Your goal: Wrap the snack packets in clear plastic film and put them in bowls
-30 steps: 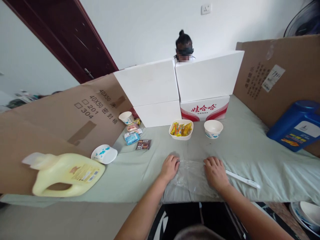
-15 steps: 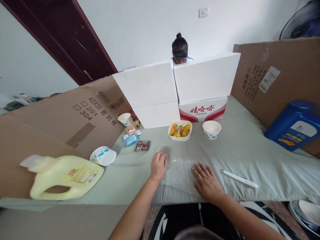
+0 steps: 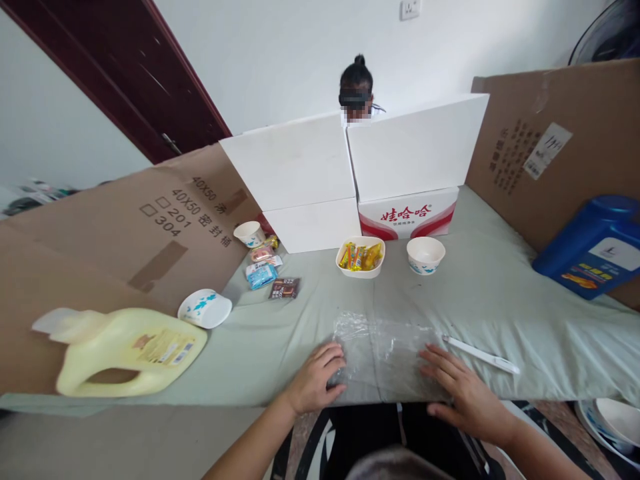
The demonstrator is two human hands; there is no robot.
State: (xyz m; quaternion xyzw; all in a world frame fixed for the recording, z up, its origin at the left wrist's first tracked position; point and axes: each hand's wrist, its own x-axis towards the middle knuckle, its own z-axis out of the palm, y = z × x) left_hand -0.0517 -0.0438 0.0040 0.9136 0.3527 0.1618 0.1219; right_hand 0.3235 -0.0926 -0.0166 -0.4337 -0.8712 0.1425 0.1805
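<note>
A clear plastic bag (image 3: pixel 383 347) lies flat on the green cloth close to the table's front edge. My left hand (image 3: pixel 320 377) rests at its left side with the fingers apart and slightly curled. At its right side is my right hand (image 3: pixel 457 387), fingers spread, the tips touching or just over the plastic. To the right of that hand lies a white utility knife (image 3: pixel 483 355). Beyond the bag stands a white tray (image 3: pixel 361 273) holding yellow-wrapped snacks (image 3: pixel 357 257), and a paper bowl (image 3: pixel 425 255) is to its right.
Left are a yellow jug (image 3: pixel 133 353), a tipped paper bowl (image 3: pixel 205 309), another bowl (image 3: pixel 249 233) and packets (image 3: pixel 262 275). A blue bottle (image 3: pixel 593 250) leans at right. White boxes (image 3: pixel 310 173) form a back wall, cardboard (image 3: pixel 115 247) the side; a person (image 3: pixel 356 87) is behind.
My left hand has come back toward the front edge and opened. My right hand has slid right and nearer to me. More of the plastic bag now shows between them.
</note>
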